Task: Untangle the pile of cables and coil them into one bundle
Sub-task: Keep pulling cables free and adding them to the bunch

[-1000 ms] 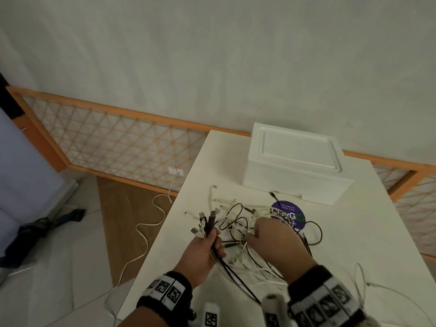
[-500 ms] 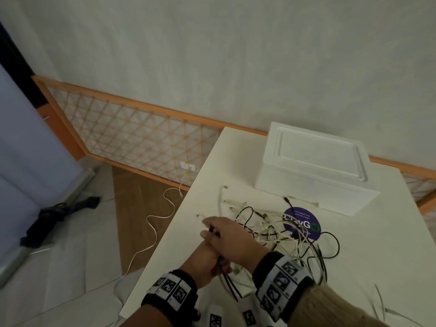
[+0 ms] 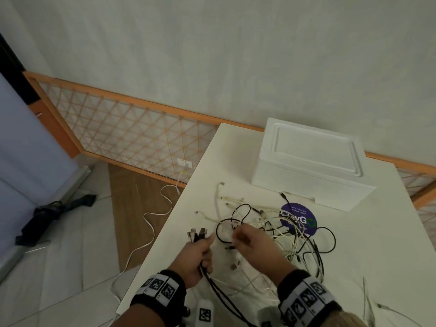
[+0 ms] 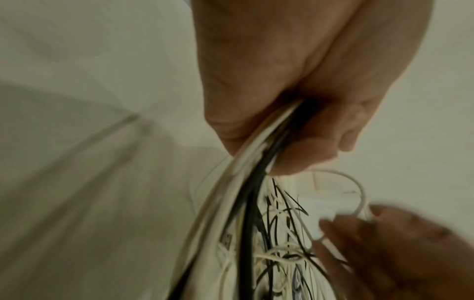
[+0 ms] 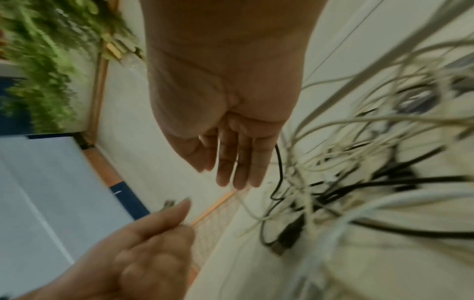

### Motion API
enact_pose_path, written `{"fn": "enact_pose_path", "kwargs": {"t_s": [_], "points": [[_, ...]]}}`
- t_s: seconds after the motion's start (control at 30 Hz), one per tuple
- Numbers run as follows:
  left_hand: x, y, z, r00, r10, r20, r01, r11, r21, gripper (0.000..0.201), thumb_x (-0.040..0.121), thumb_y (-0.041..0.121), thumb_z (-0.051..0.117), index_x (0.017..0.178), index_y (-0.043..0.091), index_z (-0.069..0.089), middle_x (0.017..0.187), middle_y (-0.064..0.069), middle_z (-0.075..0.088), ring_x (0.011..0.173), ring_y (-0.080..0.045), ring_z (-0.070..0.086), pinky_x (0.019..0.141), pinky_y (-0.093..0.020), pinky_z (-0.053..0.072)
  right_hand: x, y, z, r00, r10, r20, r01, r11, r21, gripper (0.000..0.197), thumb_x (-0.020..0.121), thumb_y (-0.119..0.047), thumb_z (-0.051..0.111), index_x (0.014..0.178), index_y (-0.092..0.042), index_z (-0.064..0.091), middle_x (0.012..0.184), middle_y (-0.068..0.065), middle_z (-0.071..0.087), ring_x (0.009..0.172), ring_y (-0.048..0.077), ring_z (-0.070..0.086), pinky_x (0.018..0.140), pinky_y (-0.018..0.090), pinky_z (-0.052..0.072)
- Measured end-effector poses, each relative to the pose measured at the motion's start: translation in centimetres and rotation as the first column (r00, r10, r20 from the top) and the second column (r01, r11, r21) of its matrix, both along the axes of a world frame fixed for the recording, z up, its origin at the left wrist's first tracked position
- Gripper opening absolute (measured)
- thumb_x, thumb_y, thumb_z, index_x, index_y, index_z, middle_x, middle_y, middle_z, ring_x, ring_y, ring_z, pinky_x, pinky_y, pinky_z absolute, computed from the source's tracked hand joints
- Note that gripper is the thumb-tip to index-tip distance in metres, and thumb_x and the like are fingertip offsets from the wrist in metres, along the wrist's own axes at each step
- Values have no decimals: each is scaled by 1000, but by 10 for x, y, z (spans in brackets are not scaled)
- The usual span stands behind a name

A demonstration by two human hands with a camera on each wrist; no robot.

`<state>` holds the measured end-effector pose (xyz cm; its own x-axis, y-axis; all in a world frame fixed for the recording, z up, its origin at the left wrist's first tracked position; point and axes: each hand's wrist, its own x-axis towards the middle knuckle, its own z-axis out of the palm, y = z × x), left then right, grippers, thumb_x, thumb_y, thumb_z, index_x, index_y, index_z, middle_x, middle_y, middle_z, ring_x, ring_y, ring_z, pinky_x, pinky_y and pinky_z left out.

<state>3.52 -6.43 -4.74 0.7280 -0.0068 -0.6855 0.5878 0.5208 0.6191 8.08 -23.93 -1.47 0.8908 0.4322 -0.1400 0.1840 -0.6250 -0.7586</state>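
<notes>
A sheaf of cable ends (image 3: 197, 233) is clenched in the left hand (image 3: 197, 254), with the plugs gathered together above the fist and the black and white cords trailing out beneath it toward the near table edge; this is judged to be done so that each freed cable is kept aligned with the others, ready for coiling. The rest of the cables (image 3: 278, 228) are left as a loose tangle on the white table (image 3: 368, 244), just in front of a white foam box (image 3: 311, 161) and partly over a purple round sticker (image 3: 298, 219). The right hand (image 3: 247, 239) is held over the near side of that tangle, close beside the left hand. In the right wrist view its fingers (image 5: 237, 162) are seen straight and together with nothing plainly gripped, so it is taken as released, probably reaching for the next strand; in the left wrist view a white loop lies against it, but whether it is pinched cannot be told through the blur. How many cables are already held cannot be counted. The knots inside the pile are too fine to be made out, and the trailing cords are cut off at the bottom of the head view.
</notes>
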Motion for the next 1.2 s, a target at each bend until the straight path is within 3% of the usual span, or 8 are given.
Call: {"fn": "enact_pose_path", "kwargs": {"t_s": [0.17, 0.27, 0.37, 0.53, 0.77, 0.93, 1.03, 1.2], "points": [[-5, 6, -13, 995, 48, -83, -43, 998, 52, 37, 90, 23, 64, 64, 20, 37, 49, 3, 22, 38, -11, 18, 41, -22, 20, 12, -22, -10, 989, 147, -34, -148, 907, -394, 29, 86, -11, 49, 96, -24, 72, 106, -5, 68, 94, 9, 60, 90, 24, 48], [-6, 4, -15, 996, 59, -72, -54, 996, 74, 37, 88, 14, 67, 64, 20, 39, 50, 3, 21, 39, -11, 17, 42, -23, 21, 6, -14, -24, 927, 373, -48, -332, 751, -571, 34, 92, -13, 44, 111, -25, 69, 116, 1, 64, 106, 20, 59, 97, 33, 46], [-6, 5, -15, 997, 62, -52, -58, 995, 83, 40, 86, 7, 66, 62, 20, 36, 49, 4, 21, 38, -11, 18, 42, -23, 23, -1, -12, -37, 926, 376, -23, -308, 721, -620, 33, 92, -17, 42, 113, -22, 66, 114, 5, 63, 105, 24, 58, 90, 33, 48], [-11, 9, -16, 994, 92, -57, -88, 994, 58, 40, 88, 6, 63, 63, 20, 35, 51, 3, 22, 39, -12, 19, 42, -24, 24, 0, -3, -36, 976, 184, 113, -117, 889, -443, 27, 94, -22, 41, 112, -19, 60, 111, 0, 61, 99, 17, 59, 84, 30, 49], [-11, 5, -11, 999, 52, 7, -52, 998, 41, 37, 89, 2, 61, 63, 18, 40, 53, 1, 27, 42, -11, 30, 49, -26, 33, 11, 8, -45, 948, 316, 34, -214, 714, -667, 22, 95, -17, 42, 114, -16, 52, 120, 6, 52, 107, 26, 55, 83, 37, 46], [-7, 3, 2, 991, 33, 130, -49, 992, 119, 47, 82, -9, 64, 53, 16, 38, 49, 1, 27, 41, -11, 30, 47, -26, 33, 11, 9, -19, 999, 36, 15, -30, 953, -301, 12, 92, -25, 55, 102, -24, 59, 101, -3, 63, 89, 14, 58, 75, 28, 46], [3, -4, 16, 972, 11, 236, -47, 988, 147, 49, 79, -16, 62, 51, 17, 39, 52, 0, 30, 46, -13, 33, 47, -26, 35, 16, 17, 16, 998, -62, -22, 62, 998, -29, 15, 85, -22, 66, 83, -35, 58, 84, -9, 64, 76, 6, 57, 65, 21, 43], [14, -29, 46, 930, -54, 364, 11, 993, 118, 30, 80, -20, 55, 95, 5, 65, 68, -7, 55, 56, -14, 44, 52, -25, 36, 17, 24, 49, 987, -122, -100, 140, 970, 199, 18, 77, -14, 73, 75, -29, 63, 79, 0, 71, 71, 15, 66, 66, 30, 54]]}}
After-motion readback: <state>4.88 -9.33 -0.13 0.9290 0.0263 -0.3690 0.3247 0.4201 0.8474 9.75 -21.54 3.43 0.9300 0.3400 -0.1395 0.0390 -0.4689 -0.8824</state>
